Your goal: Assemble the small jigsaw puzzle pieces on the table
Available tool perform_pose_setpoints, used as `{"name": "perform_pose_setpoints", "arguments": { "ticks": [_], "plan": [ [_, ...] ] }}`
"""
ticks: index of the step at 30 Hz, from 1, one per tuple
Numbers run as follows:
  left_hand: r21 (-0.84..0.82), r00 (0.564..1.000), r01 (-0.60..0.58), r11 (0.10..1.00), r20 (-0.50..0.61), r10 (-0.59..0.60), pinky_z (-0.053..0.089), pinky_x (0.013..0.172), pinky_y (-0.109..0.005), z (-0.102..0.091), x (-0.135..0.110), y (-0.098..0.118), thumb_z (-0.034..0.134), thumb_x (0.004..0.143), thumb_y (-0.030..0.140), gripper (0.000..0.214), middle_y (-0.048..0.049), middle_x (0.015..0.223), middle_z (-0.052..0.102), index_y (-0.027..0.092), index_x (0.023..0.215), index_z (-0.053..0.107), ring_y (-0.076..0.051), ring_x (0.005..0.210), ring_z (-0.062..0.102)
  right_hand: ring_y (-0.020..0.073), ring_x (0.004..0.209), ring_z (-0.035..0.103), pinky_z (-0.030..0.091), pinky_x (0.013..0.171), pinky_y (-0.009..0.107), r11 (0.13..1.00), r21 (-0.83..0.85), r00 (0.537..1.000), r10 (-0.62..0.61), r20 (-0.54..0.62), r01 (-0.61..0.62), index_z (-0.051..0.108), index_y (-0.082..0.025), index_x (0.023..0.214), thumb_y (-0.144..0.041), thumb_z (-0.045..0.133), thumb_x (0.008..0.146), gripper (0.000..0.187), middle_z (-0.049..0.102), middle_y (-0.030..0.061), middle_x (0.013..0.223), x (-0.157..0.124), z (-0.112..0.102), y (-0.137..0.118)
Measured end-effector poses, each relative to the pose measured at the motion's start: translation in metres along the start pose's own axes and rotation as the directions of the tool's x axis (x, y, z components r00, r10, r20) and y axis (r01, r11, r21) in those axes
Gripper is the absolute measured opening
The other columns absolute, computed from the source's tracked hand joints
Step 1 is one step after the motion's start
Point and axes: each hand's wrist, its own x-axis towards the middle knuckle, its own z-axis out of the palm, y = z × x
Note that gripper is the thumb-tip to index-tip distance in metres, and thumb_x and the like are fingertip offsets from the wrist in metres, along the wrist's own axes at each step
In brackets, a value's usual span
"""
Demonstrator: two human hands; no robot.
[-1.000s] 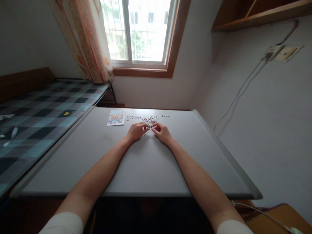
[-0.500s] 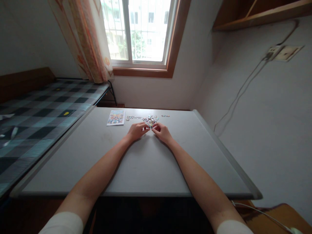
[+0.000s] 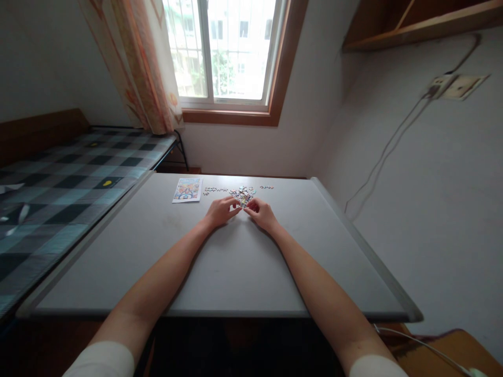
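Note:
A small heap of colourful jigsaw pieces (image 3: 243,193) lies at the far middle of a grey table (image 3: 236,262). My left hand (image 3: 220,211) and my right hand (image 3: 261,212) rest on the table just in front of the heap, fingertips meeting at its near edge. Both hands are curled in a pinch; what they hold is too small to make out. A row of joined pieces (image 3: 215,189) runs left of the heap, and a few more pieces (image 3: 266,187) lie to its right. A printed picture card (image 3: 187,189) lies flat further left.
A bed with a checked blue mattress (image 3: 58,188) adjoins the table's left side. A window (image 3: 223,50) with a curtain (image 3: 137,63) is behind the table. A wall stands along the right with a socket (image 3: 456,85) and cable. A wooden shelf (image 3: 416,21) hangs above.

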Motion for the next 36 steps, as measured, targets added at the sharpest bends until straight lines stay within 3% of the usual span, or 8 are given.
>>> {"name": "perform_pose_setpoints", "arguments": {
  "ticks": [5,36],
  "plan": [
    [0.004,1.000,0.008,1.000,-0.007,-0.008,0.038,0.057,-0.022,0.0010,0.0003,-0.0005,0.054,0.085,0.038,0.021,0.0013,0.085,0.063,0.023,0.096,0.065,-0.007,0.055,0.051,0.0116,0.059,0.052,0.044,0.061,0.025,1.000,-0.024,1.000,-0.011,-0.008,0.011,0.057,-0.018,0.073,-0.036,0.062,0.073,0.018,0.061,0.0001,0.067,-0.0003,-0.0003,-0.0006],
    [0.066,0.999,-0.052,0.996,0.006,0.052,0.037,0.058,-0.021,-0.0003,-0.0003,0.0029,0.053,0.084,0.034,0.016,0.0014,0.082,0.061,0.021,0.085,0.063,-0.007,0.058,0.051,0.0105,0.058,0.050,0.040,0.058,0.023,0.997,-0.072,0.999,-0.019,0.035,0.021,0.057,-0.017,0.071,-0.032,0.063,0.073,0.016,0.059,-0.0011,0.064,-0.0015,0.0006,-0.0009]
  ]
}}
